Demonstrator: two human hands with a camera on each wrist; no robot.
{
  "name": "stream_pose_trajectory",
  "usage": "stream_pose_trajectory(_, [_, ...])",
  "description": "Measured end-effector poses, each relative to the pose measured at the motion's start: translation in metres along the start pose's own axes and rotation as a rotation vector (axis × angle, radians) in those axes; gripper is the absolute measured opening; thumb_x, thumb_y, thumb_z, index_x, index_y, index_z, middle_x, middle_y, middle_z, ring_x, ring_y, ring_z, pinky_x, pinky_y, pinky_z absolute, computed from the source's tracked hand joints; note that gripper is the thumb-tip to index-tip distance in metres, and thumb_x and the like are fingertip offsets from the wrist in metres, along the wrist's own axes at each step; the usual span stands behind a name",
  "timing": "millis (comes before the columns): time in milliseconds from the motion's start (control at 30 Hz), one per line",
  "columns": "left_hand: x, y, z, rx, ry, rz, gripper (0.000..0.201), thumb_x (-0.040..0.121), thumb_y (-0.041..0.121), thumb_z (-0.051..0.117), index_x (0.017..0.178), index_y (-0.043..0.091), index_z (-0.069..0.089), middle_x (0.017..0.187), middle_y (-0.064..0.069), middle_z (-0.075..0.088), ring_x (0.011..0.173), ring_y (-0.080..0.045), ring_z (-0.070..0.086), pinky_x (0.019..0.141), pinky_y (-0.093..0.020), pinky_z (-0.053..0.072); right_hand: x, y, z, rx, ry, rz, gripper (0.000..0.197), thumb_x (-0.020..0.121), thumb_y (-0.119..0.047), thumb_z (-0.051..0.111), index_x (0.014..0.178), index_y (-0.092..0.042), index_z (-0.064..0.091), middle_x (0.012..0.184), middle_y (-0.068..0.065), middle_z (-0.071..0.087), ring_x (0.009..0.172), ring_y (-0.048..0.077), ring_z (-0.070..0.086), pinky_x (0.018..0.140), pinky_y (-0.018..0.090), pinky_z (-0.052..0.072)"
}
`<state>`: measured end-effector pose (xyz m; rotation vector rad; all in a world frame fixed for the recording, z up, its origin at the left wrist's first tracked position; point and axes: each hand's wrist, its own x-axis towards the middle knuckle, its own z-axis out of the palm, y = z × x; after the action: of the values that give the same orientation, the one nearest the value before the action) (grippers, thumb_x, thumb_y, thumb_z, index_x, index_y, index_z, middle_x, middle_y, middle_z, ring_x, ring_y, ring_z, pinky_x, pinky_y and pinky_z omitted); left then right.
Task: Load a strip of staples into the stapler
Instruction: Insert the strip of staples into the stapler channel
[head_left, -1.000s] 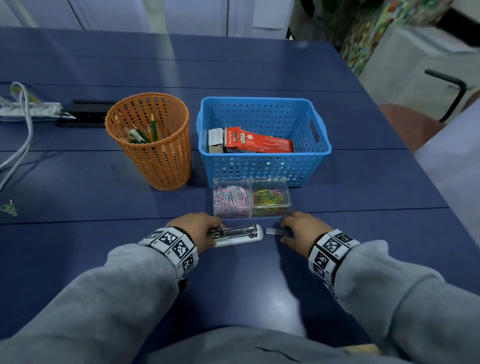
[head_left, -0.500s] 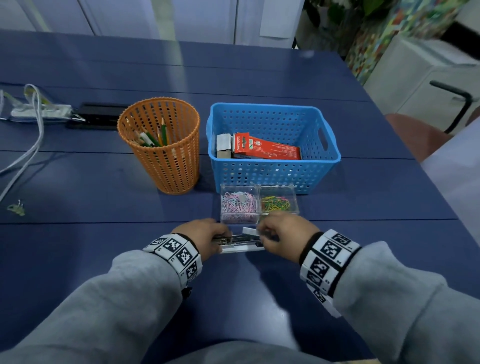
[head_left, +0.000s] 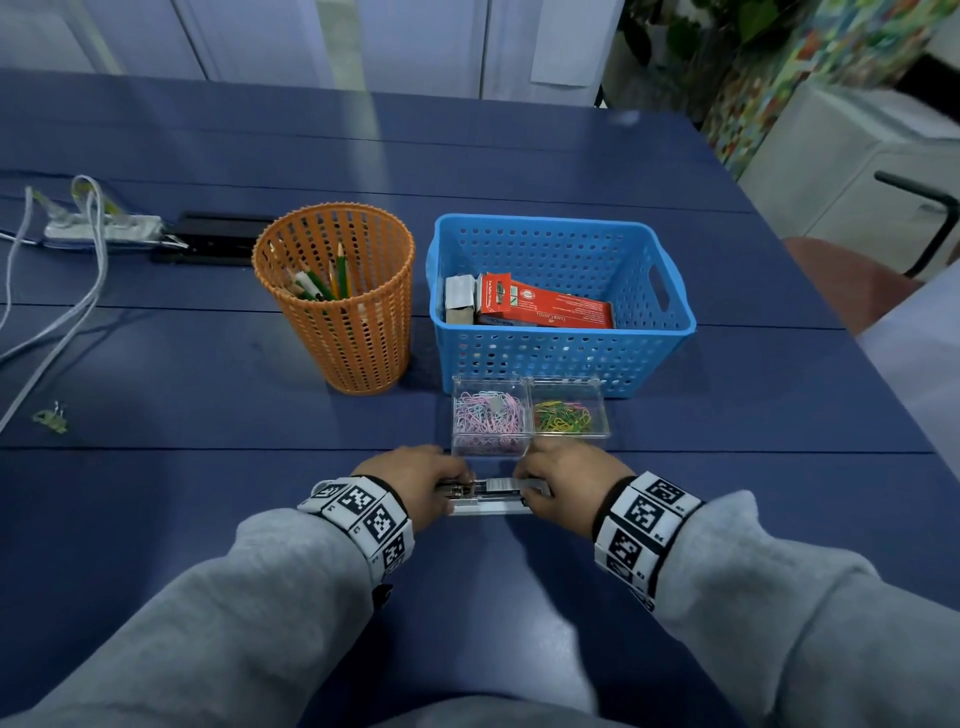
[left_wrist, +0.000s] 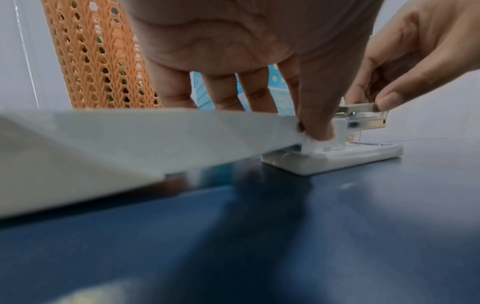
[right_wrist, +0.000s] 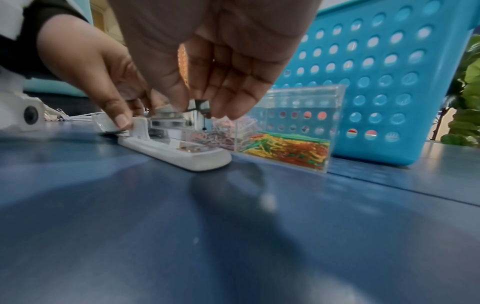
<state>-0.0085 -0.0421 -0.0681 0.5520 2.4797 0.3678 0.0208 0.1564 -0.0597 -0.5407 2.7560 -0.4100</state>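
Blue tabletop (head_left: 208, 493) carries a white plastic stapler (head_left: 491, 506), lying opened, its hinge end hidden under the left hand (head_left: 415, 483) gripping it. Right hand (head_left: 563, 480) pinches the silver staple strip (head_left: 506, 485) over the channel, partly covered by fingertips.

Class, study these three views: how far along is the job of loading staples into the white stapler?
Done: the white plastic stapler lies opened on the blue table, its lid folded back. In hand: the left hand steadies the hinge end while the right hand pinches the silver staple strip over the metal channel. Left: seating the strip fully, which cannot be confirmed, and closing the lid.
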Motion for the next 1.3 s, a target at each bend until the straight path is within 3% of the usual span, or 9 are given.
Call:
stream_pose_trajectory(367, [0.000, -0.001, 0.002, 0.014, -0.007, 0.011, 0.039, 0.083, 0.027, 0.061, 0.120, 0.036, 0.052, 0.121, -0.003, 0.055, 0.115, -0.025, 0.051, 0.099, -0.040, 0.044, 0.000, -0.007, -0.001, 0.018, -0.018, 0.031, 0.025, 0.087, -0.020, 0.052, 0.107, -0.009, 0.064, 0.109, 0.012, 0.059, 0.101, 0.028, 0.056, 0.087, 0.034, 0.047])
stream_pose_trajectory(567, [-0.014, -0.034, -0.007, 0.044, -0.018, -0.094, 0.064, 0.074, 0.031, 0.072, 0.130, 0.030, 0.042, 0.123, -0.006, 0.047, 0.118, -0.027, 0.046, 0.103, -0.039, 0.042, -0.003, 0.002, 0.001, 0.065, -0.085, 0.125, 0.031, 0.086, -0.027, 0.058, 0.113, -0.012, 0.060, 0.116, 0.009, 0.057, 0.104, 0.026, 0.055, 0.088, 0.032, 0.045])
stream_pose_trajectory(667, [-0.025, -0.055, -0.009, 0.096, 0.000, -0.196, 0.042, 0.071, 0.032, 0.073, 0.109, 0.027, 0.056, 0.116, -0.002, 0.051, 0.111, -0.024, 0.051, 0.096, -0.042, 0.047, -0.008, 0.006, 0.006, 0.110, -0.067, 0.185, 0.035, 0.086, -0.031, 0.058, 0.117, -0.015, 0.058, 0.115, 0.008, 0.058, 0.102, 0.025, 0.056, 0.087, 0.032, 0.046])
stream_pose_trajectory(800, [-0.033, -0.058, -0.025, 0.077, 0.031, -0.241, 0.025, 0.071, 0.034, 0.073, 0.083, 0.031, 0.052, 0.100, 0.001, 0.061, 0.093, -0.020, 0.058, 0.085, -0.038, 0.052, -0.006, 0.006, 0.007, 0.111, -0.068, 0.195, 0.033, 0.086, -0.033, 0.058, 0.114, -0.015, 0.059, 0.113, 0.007, 0.059, 0.100, 0.023, 0.055, 0.084, 0.031, 0.046])
stream_pose_trajectory(900, [-0.040, -0.048, -0.046, 0.016, 0.124, -0.183, 0.022, 0.070, 0.030, 0.074, 0.082, 0.028, 0.055, 0.084, 0.003, 0.059, 0.081, -0.019, 0.056, 0.073, -0.031, 0.047, -0.006, 0.006, 0.007, 0.118, -0.067, 0.207, 0.031, 0.085, -0.032, 0.059, 0.111, -0.014, 0.060, 0.111, 0.006, 0.059, 0.099, 0.022, 0.055, 0.085, 0.031, 0.046])
stream_pose_trajectory(1033, [-0.044, -0.017, -0.067, -0.016, 0.173, -0.038, 0.021, 0.068, 0.028, 0.073, 0.084, 0.020, 0.062, 0.082, 0.000, 0.065, 0.080, -0.021, 0.058, 0.073, -0.035, 0.051, -0.008, 0.005, 0.011, 0.160, -0.032, 0.233, 0.029, 0.084, -0.031, 0.062, 0.106, -0.013, 0.061, 0.100, 0.005, 0.059, 0.085, 0.016, 0.050, 0.082, 0.029, 0.045])
stream_pose_trajectory(1100, [-0.038, -0.004, -0.068, -0.001, 0.170, 0.005, 0.015, 0.067, 0.027, 0.071, 0.076, 0.022, 0.059, 0.080, -0.001, 0.064, 0.079, -0.021, 0.058, 0.072, -0.035, 0.051, -0.008, 0.005, 0.013, 0.173, -0.029, 0.250, 0.028, 0.083, -0.031, 0.062, 0.105, -0.013, 0.062, 0.098, 0.005, 0.060, 0.083, 0.015, 0.049, 0.080, 0.027, 0.044])
stream_pose_trajectory(1200, [-0.025, 0.012, -0.058, -0.057, 0.143, 0.047, 0.024, 0.067, 0.028, 0.071, 0.064, 0.032, 0.048, 0.069, 0.008, 0.055, 0.076, -0.019, 0.056, 0.071, -0.031, 0.047, -0.008, 0.005, 0.010, 0.171, -0.061, 0.265, 0.030, 0.084, -0.031, 0.062, 0.108, -0.012, 0.061, 0.106, 0.009, 0.062, 0.091, 0.022, 0.055, 0.079, 0.025, 0.041])
stream_pose_trajectory(1300, [-0.012, 0.028, -0.045, -0.085, 0.133, 0.087, 0.026, 0.067, 0.032, 0.075, 0.076, 0.029, 0.051, 0.078, 0.005, 0.052, 0.080, -0.020, 0.054, 0.077, -0.034, 0.048, -0.006, 0.005, 0.010, 0.173, -0.072, 0.279, 0.034, 0.084, -0.031, 0.062, 0.110, -0.010, 0.060, 0.111, 0.011, 0.062, 0.099, 0.026, 0.057, 0.079, 0.026, 0.041])
